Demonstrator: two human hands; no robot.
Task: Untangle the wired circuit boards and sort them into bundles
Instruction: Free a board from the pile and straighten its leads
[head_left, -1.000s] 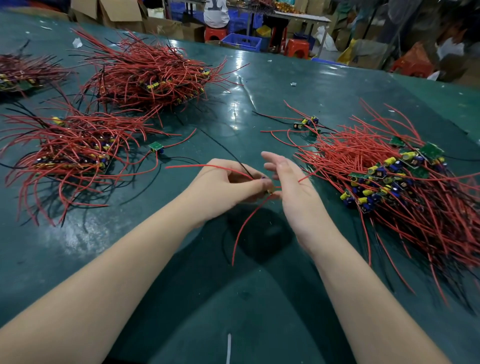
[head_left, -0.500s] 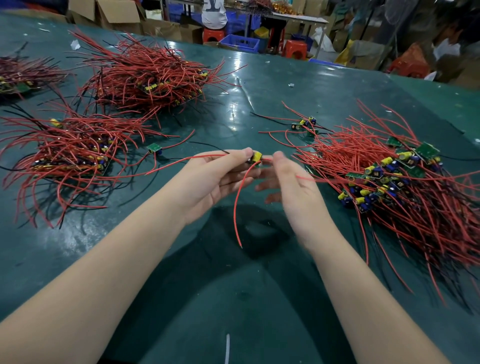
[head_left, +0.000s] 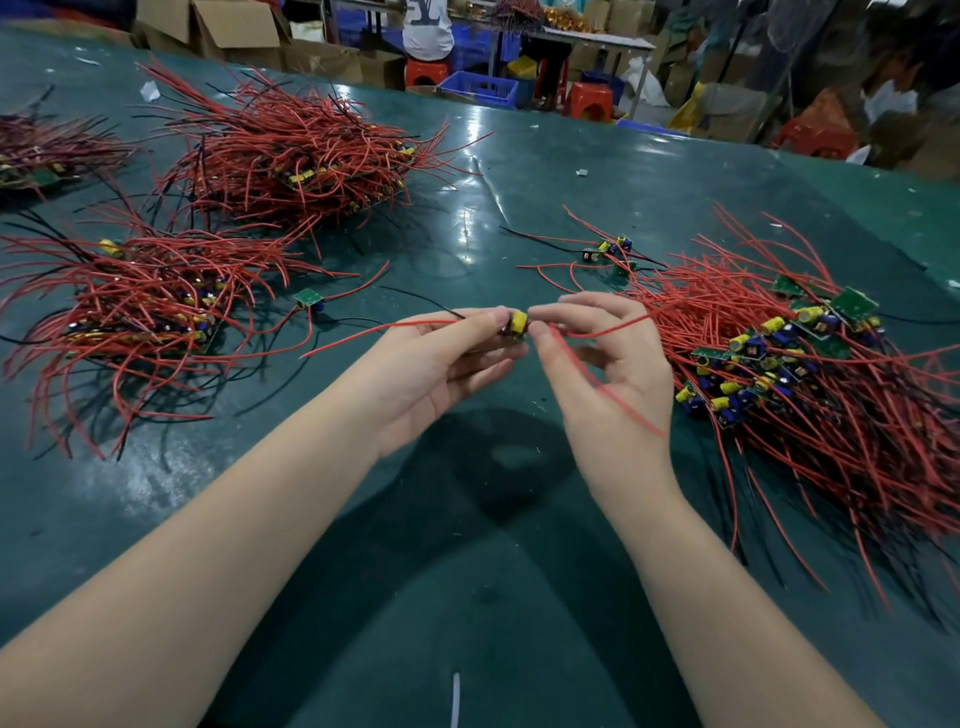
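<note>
1. Circuit board, small and green with a yellow cylindrical component (head_left: 518, 324), is held above the middle of the dark green table (head_left: 597, 187), between both hands.
2. Left hand (head_left: 436, 364) pinches the board from the left with thumb and fingertips; a red wire runs leftward from it.
3. Right hand (head_left: 602, 358) pinches the board's right side with thumb and forefinger, remaining fingers loosely spread; a red wire (head_left: 608, 389) crosses its palm.
4. Tangled heap of red-wired boards (head_left: 810, 374) lies right of the hands, reaching toward the table's right edge.
5. Two sorted bundles sit left: near bundle (head_left: 140, 312) and far bundle (head_left: 296, 156); a single loose board (head_left: 308, 299) lies between the near bundle and the hands.
6. Bare table surface shows directly in front of the person and between the piles.
7. Blue plastic crate (head_left: 480, 88) stands beyond the far edge; contents cannot be told.
</note>
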